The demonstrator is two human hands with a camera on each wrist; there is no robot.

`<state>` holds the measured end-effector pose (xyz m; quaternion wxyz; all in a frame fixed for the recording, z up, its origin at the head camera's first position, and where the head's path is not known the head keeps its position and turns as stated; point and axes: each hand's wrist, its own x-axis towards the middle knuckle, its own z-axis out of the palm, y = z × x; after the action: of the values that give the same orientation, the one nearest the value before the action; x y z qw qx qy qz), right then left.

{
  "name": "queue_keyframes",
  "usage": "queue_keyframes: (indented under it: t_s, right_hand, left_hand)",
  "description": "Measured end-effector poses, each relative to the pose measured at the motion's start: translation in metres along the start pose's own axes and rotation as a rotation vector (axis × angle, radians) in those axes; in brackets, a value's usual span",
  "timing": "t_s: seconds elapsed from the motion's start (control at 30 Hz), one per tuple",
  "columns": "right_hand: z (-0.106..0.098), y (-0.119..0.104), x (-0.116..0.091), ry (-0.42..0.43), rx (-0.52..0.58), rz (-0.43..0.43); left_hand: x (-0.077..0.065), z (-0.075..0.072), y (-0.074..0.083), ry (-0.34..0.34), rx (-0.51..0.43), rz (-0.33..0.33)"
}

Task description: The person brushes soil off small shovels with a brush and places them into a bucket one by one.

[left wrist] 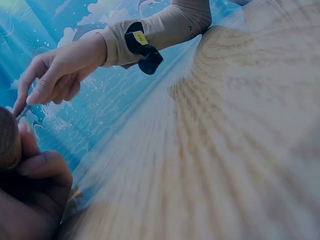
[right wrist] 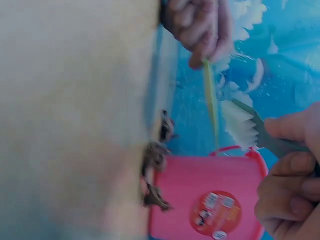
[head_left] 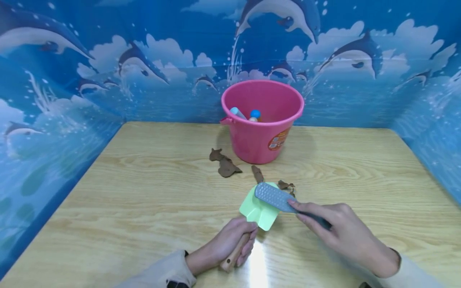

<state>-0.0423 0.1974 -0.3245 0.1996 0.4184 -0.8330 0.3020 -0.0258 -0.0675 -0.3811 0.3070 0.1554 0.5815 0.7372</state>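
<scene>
My left hand (head_left: 235,242) grips the wooden handle (head_left: 235,254) of a small light green dustpan (head_left: 264,218), held in front of me over the table. In my right hand (head_left: 342,230) is a grey brush (head_left: 273,197), its head overlapping the pan in the head view. White bristles (right wrist: 239,125) face the pan in the right wrist view, where the pan appears edge-on. Brown dried leaves lie past the pan: a clump (head_left: 227,165) to the left, a narrow leaf (head_left: 257,174) at the pan's far edge, and crumpled pieces (head_left: 285,185) by the brush.
A pink bucket (head_left: 252,144) stands behind the leaves, with a blue ball (head_left: 255,114) and a light blue object (head_left: 237,112) inside. The wood-grain table (head_left: 144,180) is bordered by a blue dolphin-print backdrop (head_left: 173,92) at the back and both sides.
</scene>
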Motion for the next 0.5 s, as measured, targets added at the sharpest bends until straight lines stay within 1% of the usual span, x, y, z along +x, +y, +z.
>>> queue_keyframes:
  t_s: [0.07, 0.13, 0.2, 0.3, 0.4, 0.5]
  right_hand:
    - [0.007, -0.003, -0.002, -0.049, 0.024, 0.033]
    - [0.014, -0.003, -0.005, -0.062, 0.024, 0.018]
    - [0.017, 0.0, -0.006, -0.055, 0.0, 0.004]
    - [0.016, 0.01, -0.006, -0.011, -0.05, -0.002]
    - [0.011, 0.022, -0.006, 0.059, -0.095, 0.027]
    - [0.009, 0.03, -0.007, 0.127, -0.077, 0.02]
  left_hand:
    - [0.0, 0.0, 0.0, 0.002, -0.007, -0.001]
    - [0.0, 0.001, 0.001, 0.004, -0.017, -0.002]
    - [0.0, 0.0, 0.002, 0.005, -0.022, 0.002]
    - [-0.001, -0.001, 0.005, 0.006, -0.034, 0.006]
    - [-0.001, -0.002, 0.005, -0.006, -0.046, 0.017]
    - [0.0, -0.002, 0.005, -0.023, -0.046, 0.031]
